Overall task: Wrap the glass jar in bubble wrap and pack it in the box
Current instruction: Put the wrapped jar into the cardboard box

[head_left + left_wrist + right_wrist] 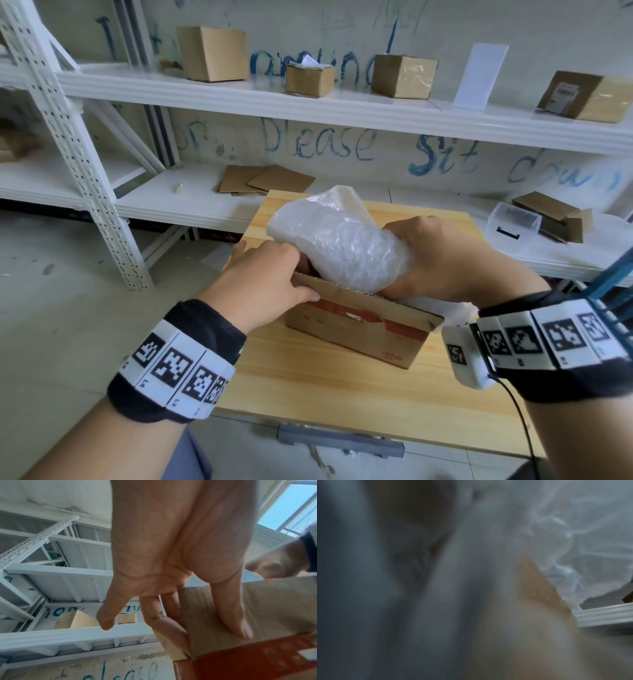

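A white bubble-wrap bundle (337, 240) tilts out of the open top of a brown cardboard box (363, 325) on the wooden table (325, 387); the jar inside it is hidden. My right hand (442, 260) grips the bundle's lower right end at the box opening. My left hand (270, 274) pinches the box's near flap, thumb on the outside (231, 615) and fingers (164, 622) over the left edge. The right wrist view is blurred, showing only crumpled bubble wrap (583, 534) close to the lens.
White metal shelving (239, 92) stands behind the table with several cardboard boxes (212, 53) on the upper shelf. Flat cardboard pieces (267, 180) lie on the lower shelf, and a clear plastic container (513, 222) sits at the right beside more cardboard.
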A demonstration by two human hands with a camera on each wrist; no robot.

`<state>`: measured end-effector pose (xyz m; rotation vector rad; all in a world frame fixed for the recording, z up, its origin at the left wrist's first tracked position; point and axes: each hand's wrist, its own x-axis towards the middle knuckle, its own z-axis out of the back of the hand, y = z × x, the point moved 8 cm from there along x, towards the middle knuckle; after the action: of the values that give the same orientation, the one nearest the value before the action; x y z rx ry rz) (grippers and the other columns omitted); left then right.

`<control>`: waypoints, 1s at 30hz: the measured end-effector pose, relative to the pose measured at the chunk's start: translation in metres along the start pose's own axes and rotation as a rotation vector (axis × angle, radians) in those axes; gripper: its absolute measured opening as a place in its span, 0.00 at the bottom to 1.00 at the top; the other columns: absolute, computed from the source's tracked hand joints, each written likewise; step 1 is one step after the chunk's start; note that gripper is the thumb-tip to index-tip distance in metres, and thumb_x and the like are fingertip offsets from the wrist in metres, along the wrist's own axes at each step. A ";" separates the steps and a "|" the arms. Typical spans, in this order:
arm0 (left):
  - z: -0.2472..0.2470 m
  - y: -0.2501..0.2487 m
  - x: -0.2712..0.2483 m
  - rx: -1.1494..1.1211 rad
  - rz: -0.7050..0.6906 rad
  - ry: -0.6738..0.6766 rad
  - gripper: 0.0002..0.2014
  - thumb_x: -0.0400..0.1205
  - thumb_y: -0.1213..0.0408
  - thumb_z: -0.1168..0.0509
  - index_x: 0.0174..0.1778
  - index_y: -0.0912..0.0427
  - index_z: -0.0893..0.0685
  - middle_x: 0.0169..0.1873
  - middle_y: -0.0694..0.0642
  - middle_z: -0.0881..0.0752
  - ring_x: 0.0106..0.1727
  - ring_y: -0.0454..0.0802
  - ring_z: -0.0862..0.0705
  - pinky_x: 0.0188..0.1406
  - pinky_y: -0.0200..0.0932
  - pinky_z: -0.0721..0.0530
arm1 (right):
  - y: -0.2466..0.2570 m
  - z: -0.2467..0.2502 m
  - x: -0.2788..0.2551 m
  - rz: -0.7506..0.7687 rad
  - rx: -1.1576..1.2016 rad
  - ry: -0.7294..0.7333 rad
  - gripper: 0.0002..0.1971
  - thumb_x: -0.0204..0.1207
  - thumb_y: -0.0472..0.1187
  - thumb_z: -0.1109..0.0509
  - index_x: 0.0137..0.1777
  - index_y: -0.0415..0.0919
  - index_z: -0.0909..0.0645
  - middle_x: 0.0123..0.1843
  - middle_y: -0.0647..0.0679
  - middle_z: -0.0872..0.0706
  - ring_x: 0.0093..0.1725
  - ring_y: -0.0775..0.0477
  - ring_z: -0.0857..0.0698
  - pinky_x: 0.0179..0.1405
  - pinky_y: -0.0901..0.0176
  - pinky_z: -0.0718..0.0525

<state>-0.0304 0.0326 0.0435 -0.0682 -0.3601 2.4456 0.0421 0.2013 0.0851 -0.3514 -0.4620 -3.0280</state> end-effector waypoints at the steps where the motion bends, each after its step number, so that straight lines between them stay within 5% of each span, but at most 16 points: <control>1: 0.002 0.000 0.001 0.000 0.015 -0.021 0.24 0.77 0.40 0.26 0.61 0.52 0.18 0.52 0.45 0.15 0.62 0.53 0.18 0.78 0.59 0.30 | -0.001 -0.001 0.001 -0.014 -0.004 0.009 0.16 0.57 0.48 0.14 0.35 0.44 0.19 0.31 0.54 0.17 0.28 0.61 0.22 0.30 0.71 0.23; 5: 0.006 0.002 0.002 -0.042 0.023 -0.053 0.34 0.71 0.41 0.21 0.66 0.58 0.22 0.52 0.51 0.10 0.58 0.52 0.14 0.68 0.55 0.20 | -0.005 -0.005 0.002 -0.080 -0.005 0.083 0.15 0.57 0.49 0.15 0.34 0.49 0.20 0.32 0.56 0.17 0.31 0.60 0.21 0.27 0.70 0.25; 8: 0.007 0.004 0.000 -0.152 0.074 -0.052 0.53 0.69 0.44 0.18 0.81 0.62 0.39 0.50 0.52 0.11 0.55 0.52 0.13 0.65 0.54 0.17 | -0.009 -0.011 0.004 -0.109 0.008 0.139 0.14 0.58 0.50 0.17 0.35 0.48 0.19 0.34 0.55 0.15 0.33 0.55 0.19 0.30 0.66 0.23; 11: 0.009 0.006 -0.008 -0.281 0.111 -0.094 0.62 0.67 0.47 0.16 0.84 0.54 0.54 0.46 0.50 0.14 0.47 0.48 0.13 0.49 0.46 0.15 | -0.010 -0.014 0.004 -0.108 0.015 0.142 0.15 0.59 0.51 0.18 0.38 0.44 0.16 0.35 0.52 0.13 0.35 0.51 0.15 0.30 0.63 0.20; 12: 0.012 0.004 -0.013 -0.307 0.108 -0.126 0.65 0.67 0.47 0.15 0.85 0.50 0.59 0.50 0.50 0.15 0.48 0.47 0.13 0.44 0.41 0.18 | -0.010 -0.014 0.004 -0.104 0.011 0.132 0.15 0.59 0.51 0.18 0.39 0.43 0.16 0.35 0.52 0.13 0.36 0.51 0.15 0.30 0.63 0.21; 14: 0.024 -0.004 -0.022 -0.305 0.053 -0.262 0.70 0.63 0.47 0.13 0.85 0.44 0.64 0.71 0.56 0.25 0.63 0.51 0.16 0.55 0.40 0.21 | -0.010 -0.014 0.003 -0.097 -0.002 0.110 0.15 0.60 0.52 0.18 0.39 0.44 0.16 0.34 0.53 0.13 0.35 0.51 0.16 0.30 0.63 0.21; 16: 0.039 -0.017 -0.029 -0.136 -0.066 -0.418 0.67 0.60 0.44 0.13 0.85 0.44 0.53 0.78 0.57 0.37 0.76 0.56 0.28 0.73 0.51 0.25 | -0.008 -0.013 0.003 -0.082 -0.007 0.083 0.15 0.60 0.51 0.17 0.36 0.44 0.18 0.32 0.53 0.15 0.32 0.51 0.19 0.29 0.63 0.23; 19: 0.038 -0.039 -0.024 0.163 -0.217 -0.335 0.49 0.65 0.34 0.21 0.80 0.44 0.32 0.78 0.45 0.31 0.84 0.48 0.42 0.87 0.64 0.50 | -0.001 -0.011 0.002 -0.030 -0.003 0.045 0.15 0.60 0.49 0.18 0.31 0.46 0.23 0.28 0.54 0.19 0.27 0.53 0.23 0.25 0.66 0.26; 21: 0.033 -0.041 -0.017 0.161 -0.198 -0.205 0.45 0.67 0.30 0.26 0.79 0.40 0.32 0.76 0.38 0.27 0.84 0.41 0.36 0.87 0.64 0.60 | 0.004 -0.009 -0.001 -0.003 0.000 0.035 0.16 0.61 0.47 0.18 0.30 0.47 0.25 0.26 0.55 0.21 0.25 0.56 0.26 0.25 0.67 0.26; 24: 0.031 -0.041 -0.013 0.068 -0.169 -0.101 0.45 0.68 0.28 0.27 0.81 0.35 0.33 0.75 0.35 0.23 0.79 0.39 0.29 0.88 0.62 0.59 | 0.003 -0.009 -0.002 -0.016 0.001 0.052 0.16 0.61 0.48 0.18 0.29 0.49 0.25 0.26 0.55 0.21 0.25 0.55 0.27 0.25 0.68 0.28; 30: 0.029 -0.042 -0.018 0.057 -0.092 0.029 0.40 0.74 0.31 0.30 0.82 0.33 0.34 0.76 0.42 0.22 0.83 0.52 0.35 0.86 0.56 0.60 | -0.005 -0.015 0.001 -0.127 0.024 0.216 0.12 0.63 0.50 0.18 0.38 0.51 0.19 0.35 0.54 0.13 0.33 0.53 0.16 0.34 0.57 0.16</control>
<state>0.0053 0.0459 0.0820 -0.0607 -0.2751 2.3598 0.0374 0.2018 0.0695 0.0083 -0.5222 -3.1297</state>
